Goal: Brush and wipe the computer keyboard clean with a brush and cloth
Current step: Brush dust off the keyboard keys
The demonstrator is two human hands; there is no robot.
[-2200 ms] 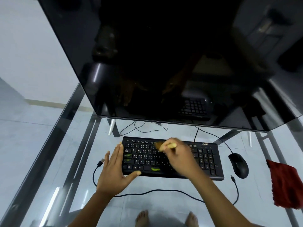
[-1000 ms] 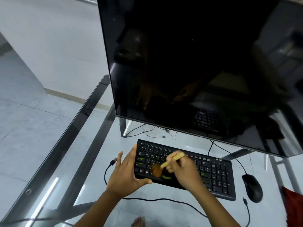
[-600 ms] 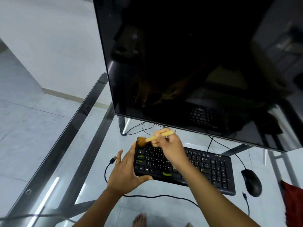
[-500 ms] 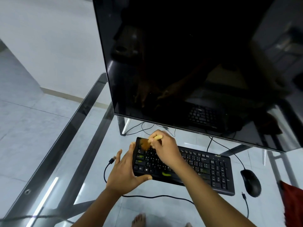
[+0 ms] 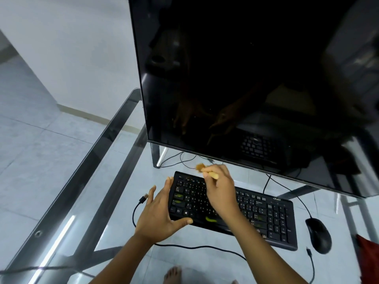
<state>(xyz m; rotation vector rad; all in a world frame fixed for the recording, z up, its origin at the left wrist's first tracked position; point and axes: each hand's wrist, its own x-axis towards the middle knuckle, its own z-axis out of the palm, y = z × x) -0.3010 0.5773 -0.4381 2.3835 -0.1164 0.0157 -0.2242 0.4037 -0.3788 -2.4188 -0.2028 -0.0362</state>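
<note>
Brushing step, wiping not yet begun. The right hand [image 5: 220, 191] has its grip clenched round the pale handle of the brush [image 5: 200, 167], pinched near the bristle end. The tan bristles sit just past the back edge of the keyboard [image 5: 262, 212] at its far-left corner, and they look lifted off the keys, but they're blurred, so not certain. The left hand [image 5: 158, 216] has a released grip: fingers straight along the keyboard's left end, thumb on the front edge, bracing it.

The keyboard lies flat on the glass surface [image 5: 123, 201] in front of the monitor [image 5: 246, 78], with the mouse [image 5: 317, 234] just beside its right end. The cloth [image 5: 367, 261] is at the frame's right edge, past the mouse, untouched.

To do it well: short strokes along the key rows, flicking debris off the back or side edge, not into the gaps. Work left to right, holding the brace so the board doesn't slide on the glass. Light pressure — the keycaps are low and closely packed.

Materials: matte black plastic board, flat rectangle, white legends, green smears [image 5: 211, 219] on some keys — likely a job for the cloth, not the bristles. Soft splayed bristles, smooth stick handle. Cloth is red, crumpled and soft-looking. The glass is slick and transparent, the monitor glossy and dark.
</note>
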